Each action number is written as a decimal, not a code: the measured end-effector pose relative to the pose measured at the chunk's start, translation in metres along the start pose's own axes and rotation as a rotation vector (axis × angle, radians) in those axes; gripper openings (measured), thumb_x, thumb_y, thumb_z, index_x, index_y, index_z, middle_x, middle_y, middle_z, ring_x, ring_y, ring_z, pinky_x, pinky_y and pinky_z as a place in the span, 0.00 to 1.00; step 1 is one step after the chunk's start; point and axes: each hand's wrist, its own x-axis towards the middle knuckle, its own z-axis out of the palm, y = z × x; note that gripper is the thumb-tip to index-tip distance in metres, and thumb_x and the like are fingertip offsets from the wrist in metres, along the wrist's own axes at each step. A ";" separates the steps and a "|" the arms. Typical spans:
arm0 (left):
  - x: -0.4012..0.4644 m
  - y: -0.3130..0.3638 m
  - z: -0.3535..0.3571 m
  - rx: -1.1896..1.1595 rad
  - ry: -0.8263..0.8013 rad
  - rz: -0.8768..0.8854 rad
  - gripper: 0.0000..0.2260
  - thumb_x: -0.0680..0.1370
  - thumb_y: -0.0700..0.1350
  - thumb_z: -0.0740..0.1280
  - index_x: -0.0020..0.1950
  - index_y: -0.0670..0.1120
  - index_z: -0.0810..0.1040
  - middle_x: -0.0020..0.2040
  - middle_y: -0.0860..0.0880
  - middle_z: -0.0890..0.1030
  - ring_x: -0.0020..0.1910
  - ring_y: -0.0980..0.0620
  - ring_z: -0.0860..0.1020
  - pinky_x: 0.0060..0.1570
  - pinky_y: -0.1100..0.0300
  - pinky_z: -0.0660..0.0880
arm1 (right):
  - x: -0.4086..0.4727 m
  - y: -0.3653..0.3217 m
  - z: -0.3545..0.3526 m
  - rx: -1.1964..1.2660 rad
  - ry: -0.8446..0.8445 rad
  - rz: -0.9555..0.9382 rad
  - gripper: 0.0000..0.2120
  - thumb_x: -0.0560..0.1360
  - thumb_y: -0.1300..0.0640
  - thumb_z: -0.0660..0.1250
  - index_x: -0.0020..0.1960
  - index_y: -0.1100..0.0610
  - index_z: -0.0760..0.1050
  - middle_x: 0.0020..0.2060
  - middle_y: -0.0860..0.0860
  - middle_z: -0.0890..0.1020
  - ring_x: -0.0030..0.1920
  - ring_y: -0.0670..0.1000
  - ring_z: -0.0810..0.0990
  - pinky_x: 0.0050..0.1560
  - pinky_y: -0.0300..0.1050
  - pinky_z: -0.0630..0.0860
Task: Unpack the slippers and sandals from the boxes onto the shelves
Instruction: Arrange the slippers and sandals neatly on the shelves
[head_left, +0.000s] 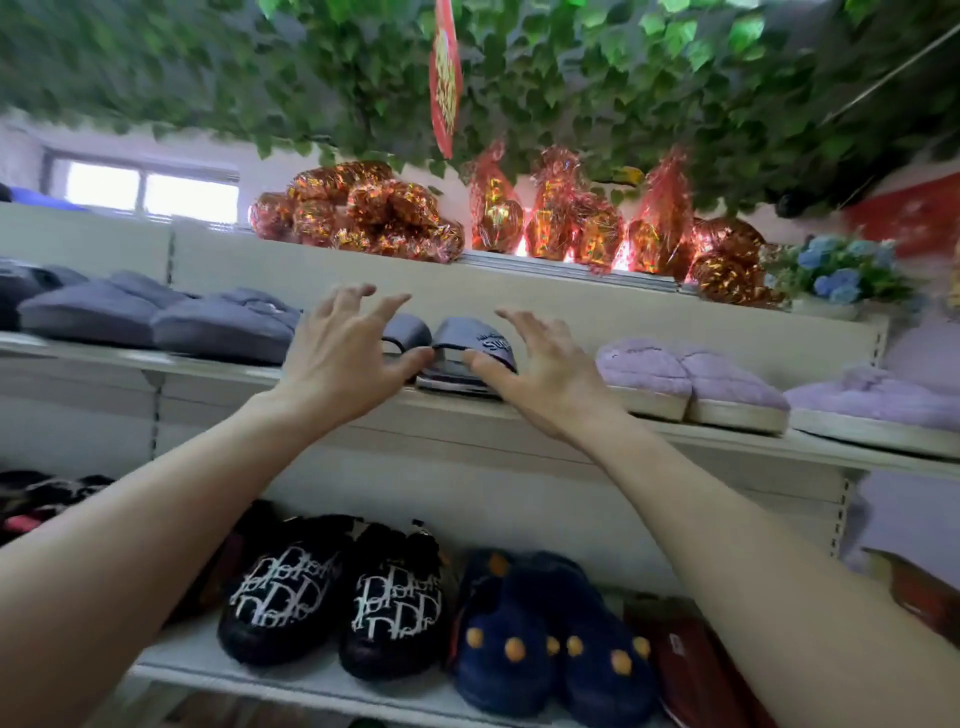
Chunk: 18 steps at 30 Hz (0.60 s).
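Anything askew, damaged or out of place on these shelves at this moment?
Nothing stands out. The grey slides sit side by side on the middle shelf between both open hands, left hand and right hand, thumbs at their front edge. The neighbouring pairs also sit neatly.

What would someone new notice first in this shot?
Two bare arms reach up, left hand and right hand spread at grey slides on the middle shelf. Shiny red-gold wrapped bundles crowd the top ledge under hanging green leaves.
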 end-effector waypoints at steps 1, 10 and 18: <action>0.004 -0.018 0.000 -0.033 -0.059 -0.039 0.33 0.73 0.65 0.64 0.75 0.55 0.63 0.72 0.42 0.66 0.71 0.41 0.64 0.68 0.46 0.62 | 0.004 -0.011 0.011 0.008 -0.042 0.026 0.36 0.71 0.29 0.63 0.75 0.41 0.60 0.69 0.54 0.67 0.69 0.56 0.69 0.68 0.50 0.66; 0.019 -0.059 0.016 -0.283 -0.371 0.018 0.36 0.69 0.69 0.65 0.75 0.62 0.60 0.73 0.50 0.65 0.70 0.47 0.68 0.67 0.53 0.66 | 0.012 -0.031 0.054 -0.086 -0.066 0.152 0.36 0.69 0.30 0.63 0.73 0.39 0.61 0.71 0.52 0.63 0.70 0.57 0.68 0.68 0.52 0.69; 0.018 -0.027 0.027 -0.281 -0.338 0.025 0.31 0.72 0.67 0.65 0.73 0.62 0.65 0.73 0.47 0.65 0.70 0.44 0.67 0.65 0.52 0.67 | 0.003 -0.016 0.041 -0.141 0.010 0.174 0.32 0.71 0.34 0.64 0.72 0.39 0.63 0.70 0.51 0.66 0.68 0.56 0.71 0.65 0.50 0.70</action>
